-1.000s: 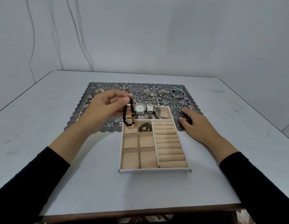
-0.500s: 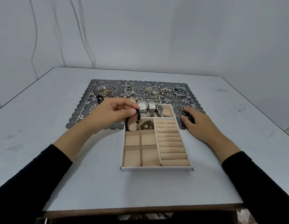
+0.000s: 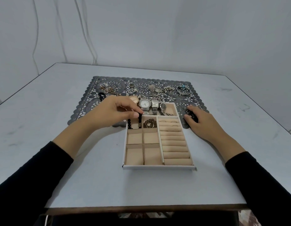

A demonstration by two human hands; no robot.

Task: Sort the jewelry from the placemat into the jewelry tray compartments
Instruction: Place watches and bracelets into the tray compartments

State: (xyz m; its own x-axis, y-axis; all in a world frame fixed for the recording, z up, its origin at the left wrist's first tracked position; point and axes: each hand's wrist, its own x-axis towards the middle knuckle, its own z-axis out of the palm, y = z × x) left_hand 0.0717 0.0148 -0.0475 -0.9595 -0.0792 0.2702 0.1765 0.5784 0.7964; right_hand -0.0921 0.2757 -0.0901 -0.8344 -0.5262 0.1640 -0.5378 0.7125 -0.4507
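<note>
From the head view, the beige tray sits in the middle of the pale bench, its far end overlapping the near edge of the grey lace placemat.

The left hand reaches in from the left. Its grip is closed, thumb and fingertips pinching a black bead bracelet. The bracelet hangs down into the far-left small square compartment.

In the square just to the right lies a brown bead bracelet. Three silver watches lie side by side in the long compartment at the far end. The ring rolls fill the right side.

The right hand lies palm down just right of the tray, fingers over a dark beaded piece on the placemat. I cannot tell whether that grip is closed on it.

Loose jewelry is scattered along the placemat's far side, including a bangle at the right.
</note>
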